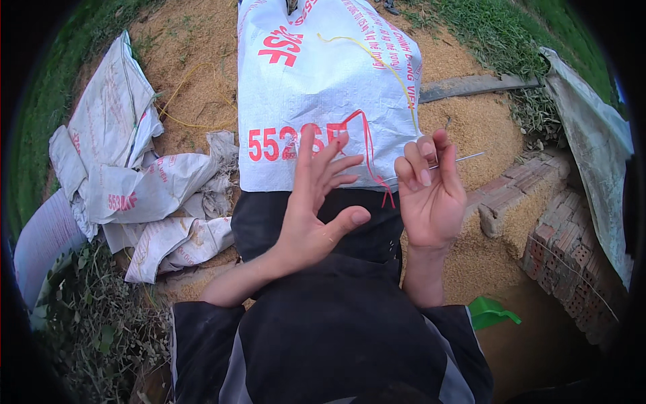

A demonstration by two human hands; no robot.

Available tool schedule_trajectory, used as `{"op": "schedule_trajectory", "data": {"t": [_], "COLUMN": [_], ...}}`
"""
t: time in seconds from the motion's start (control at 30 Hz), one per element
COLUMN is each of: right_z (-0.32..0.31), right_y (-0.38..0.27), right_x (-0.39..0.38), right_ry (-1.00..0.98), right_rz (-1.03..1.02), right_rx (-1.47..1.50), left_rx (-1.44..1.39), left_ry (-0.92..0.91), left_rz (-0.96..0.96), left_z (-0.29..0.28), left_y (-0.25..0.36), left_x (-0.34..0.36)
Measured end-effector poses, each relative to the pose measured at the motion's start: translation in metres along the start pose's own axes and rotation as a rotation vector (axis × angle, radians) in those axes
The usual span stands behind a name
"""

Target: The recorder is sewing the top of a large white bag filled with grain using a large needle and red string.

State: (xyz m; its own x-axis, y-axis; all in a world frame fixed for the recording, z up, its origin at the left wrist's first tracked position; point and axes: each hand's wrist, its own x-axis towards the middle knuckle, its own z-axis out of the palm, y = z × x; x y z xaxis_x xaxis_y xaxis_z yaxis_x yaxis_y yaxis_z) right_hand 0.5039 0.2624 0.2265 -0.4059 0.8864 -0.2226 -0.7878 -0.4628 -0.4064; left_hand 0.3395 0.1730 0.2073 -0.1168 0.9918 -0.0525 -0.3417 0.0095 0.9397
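A filled white woven sack (316,87) with red print lies in front of me, its near end against my dark trousers. My right hand (431,195) pinches a long metal needle (464,159) that points to the right. A red string (369,151) runs from the sack's near edge toward that hand. My left hand (316,209) is held up with fingers spread, its fingertips at the sack's edge beside the red string, holding nothing I can see. A yellow string (377,60) lies across the top of the sack.
Empty white sacks (134,188) lie crumpled to the left on a layer of grain (195,60). A low brick edge (545,222) and a grey tarp (592,135) are to the right. A green scoop (491,313) sits near my right side. Grass surrounds the area.
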Motion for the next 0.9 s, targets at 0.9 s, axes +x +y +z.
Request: {"op": "schedule_trajectory", "data": {"t": [0.9], "right_z": [0.007], "right_y": [0.01], "right_x": [-0.029], "right_ry": [-0.454], "right_rz": [-0.414], "right_rx": [-1.141], "left_rx": [-0.372], "left_ry": [-0.161], "left_rz": [-0.692], "left_z": [0.008], "left_y": [0.005], "left_x": [-0.012]}}
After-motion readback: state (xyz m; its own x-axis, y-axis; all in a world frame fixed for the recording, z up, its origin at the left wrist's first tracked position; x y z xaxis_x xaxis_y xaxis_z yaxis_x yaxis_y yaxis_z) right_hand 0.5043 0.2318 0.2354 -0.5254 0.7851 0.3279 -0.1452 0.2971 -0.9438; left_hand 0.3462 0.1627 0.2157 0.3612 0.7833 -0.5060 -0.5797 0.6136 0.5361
